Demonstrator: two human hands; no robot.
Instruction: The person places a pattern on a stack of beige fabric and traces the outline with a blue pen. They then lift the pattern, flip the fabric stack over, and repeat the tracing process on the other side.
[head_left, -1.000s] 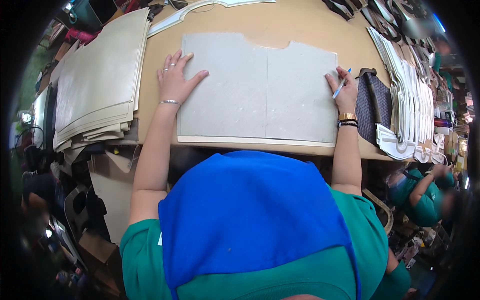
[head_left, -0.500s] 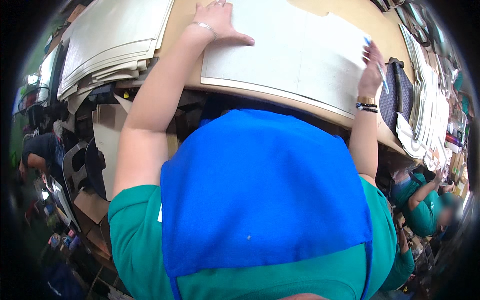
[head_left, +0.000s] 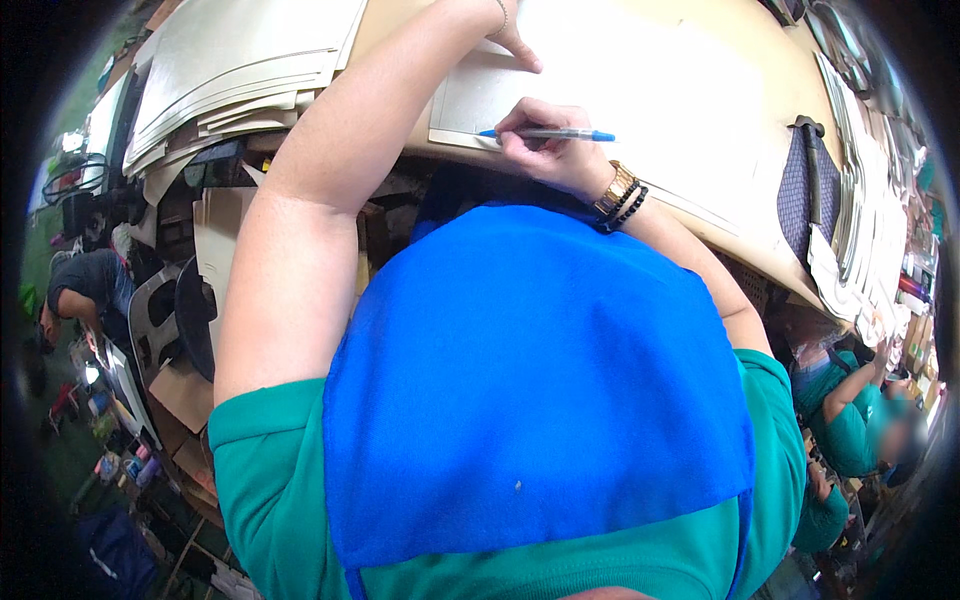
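Note:
My right hand grips a blue-capped pen, its tip pointing left at the near left edge of the white sheet. That hand rests low over a flat pale template lying on a white sheet, whose rim shows along the near side. Above and left of the pen, my left hand presses on the template with its thumb stretched out. The upper picture edge cuts off most of its other fingers.
A stack of large pale sheets lies on the left of the tan table. On the right are a dark patterned piece and a row of upright pale sheets. Other people work at the far right, and one at the left.
My right hand has come left with the pen, from the sheet's right end to its near left corner. My left hand has shifted slightly up and right, partly out of the picture.

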